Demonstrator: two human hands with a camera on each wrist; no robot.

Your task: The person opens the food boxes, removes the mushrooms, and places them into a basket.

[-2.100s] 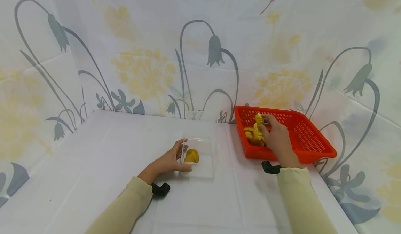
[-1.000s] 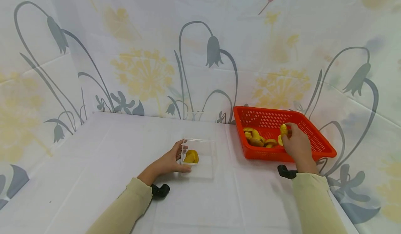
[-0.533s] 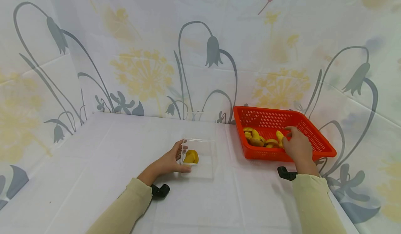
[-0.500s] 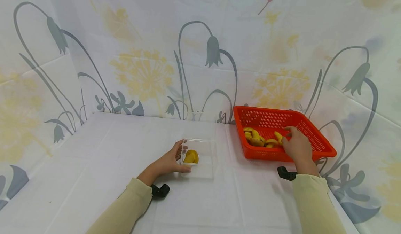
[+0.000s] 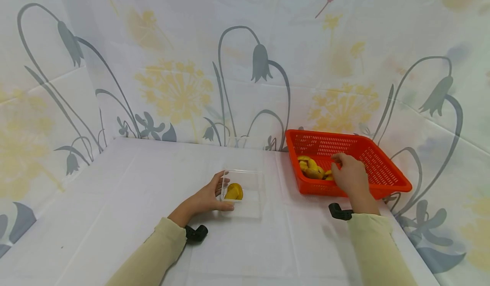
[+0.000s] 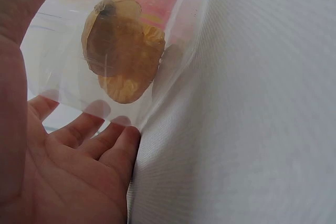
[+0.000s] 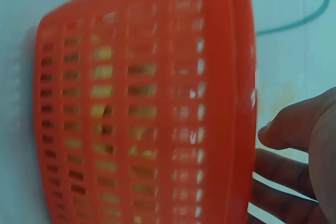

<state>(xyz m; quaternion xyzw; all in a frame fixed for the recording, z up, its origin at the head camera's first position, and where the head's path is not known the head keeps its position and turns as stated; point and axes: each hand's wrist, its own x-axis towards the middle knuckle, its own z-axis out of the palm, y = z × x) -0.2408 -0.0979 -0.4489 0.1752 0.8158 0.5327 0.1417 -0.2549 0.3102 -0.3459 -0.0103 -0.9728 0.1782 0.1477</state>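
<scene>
My left hand (image 5: 210, 194) holds a clear plastic box (image 5: 250, 203) on the table, thumb at its near side and fingers at its far side. Inside the box lies a yellow mushroom (image 5: 234, 191); through the clear wall in the left wrist view, the mushroom (image 6: 123, 51) shows its brownish cap and pale stem. On the right, my right hand (image 5: 350, 175) hovers over a red basket (image 5: 317, 188), its fingers loosely bent with nothing visible between them. Several yellow mushrooms (image 5: 311, 169) lie at the basket's left end, some hidden behind the hand.
A white cloth covers the table (image 5: 153, 171), and a flower-printed sheet (image 5: 183, 64) hangs behind it. The basket wall (image 7: 147, 103) fills much of the right wrist view, blurred. Behind the box stands a faint clear lid-like panel (image 5: 245, 143).
My right hand carried a yellow mushroom rightward in the basket and let go of it, then moved back left toward the pile. The left hand and the box stayed in place.
</scene>
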